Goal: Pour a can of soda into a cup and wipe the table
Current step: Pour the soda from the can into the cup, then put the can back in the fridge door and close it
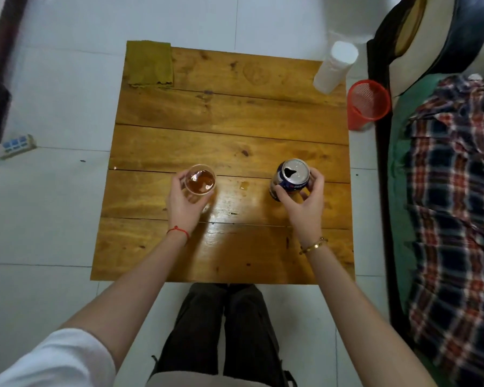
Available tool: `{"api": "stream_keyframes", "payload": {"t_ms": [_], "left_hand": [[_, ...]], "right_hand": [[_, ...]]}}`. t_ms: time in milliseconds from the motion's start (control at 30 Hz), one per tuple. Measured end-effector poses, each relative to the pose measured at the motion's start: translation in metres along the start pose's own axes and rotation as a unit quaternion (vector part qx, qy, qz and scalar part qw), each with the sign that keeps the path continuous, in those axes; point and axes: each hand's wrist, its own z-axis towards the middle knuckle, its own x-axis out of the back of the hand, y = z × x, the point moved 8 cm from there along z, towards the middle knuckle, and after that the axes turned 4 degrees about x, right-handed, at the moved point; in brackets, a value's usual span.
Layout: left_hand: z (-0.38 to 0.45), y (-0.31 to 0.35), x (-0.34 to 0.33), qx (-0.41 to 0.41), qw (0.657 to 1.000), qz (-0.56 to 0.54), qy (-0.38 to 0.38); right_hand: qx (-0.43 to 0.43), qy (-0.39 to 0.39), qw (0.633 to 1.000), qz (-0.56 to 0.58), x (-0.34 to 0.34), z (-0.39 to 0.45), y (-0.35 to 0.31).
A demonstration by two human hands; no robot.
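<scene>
Left hand (pixel 185 203) grips one clear cup (pixel 200 180) holding amber soda; right hand (pixel 308 196) grips one opened blue can (pixel 289 178), both upright mid tabletop (pixel 229 129). One small spill (pixel 244 186) between. One green cloth (pixel 149 64) far-left corner.

Both bare forearms reached forward from the bottom of the view, spread well apart, with the 2 hands level with each other. The left hand (pixel 185 201) curled its fingers around a cup (pixel 200 180), a red string at its wrist. The right hand (pixel 308 197) gripped a can (pixel 290 177), thumb on the near side, fingers wrapped around the right, a thin gold bracelet at its wrist.
</scene>
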Motion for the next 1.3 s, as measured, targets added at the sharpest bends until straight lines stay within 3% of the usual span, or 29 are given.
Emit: {"api": "stream_keyframes", "payload": {"t_ms": [300,800,1000,1300], "left_hand": [[0.013,-0.043,-0.021,-0.010,0.998,0.060,0.001],[0.019,-0.052,-0.030,-0.007,0.998,0.060,0.018],[0.008,-0.052,-0.024,0.020,0.996,0.086,0.006],[-0.051,0.006,-0.002,0.007,0.997,0.047,0.062]], "right_hand": [[-0.018,0.013,1.000,0.009,-0.013,0.006,0.045],[-0.023,0.008,1.000,0.018,-0.022,0.004,0.052],[-0.027,-0.005,0.999,0.029,-0.021,-0.002,0.040],[-0.011,-0.013,0.999,0.042,-0.003,-0.016,-0.017]]}}
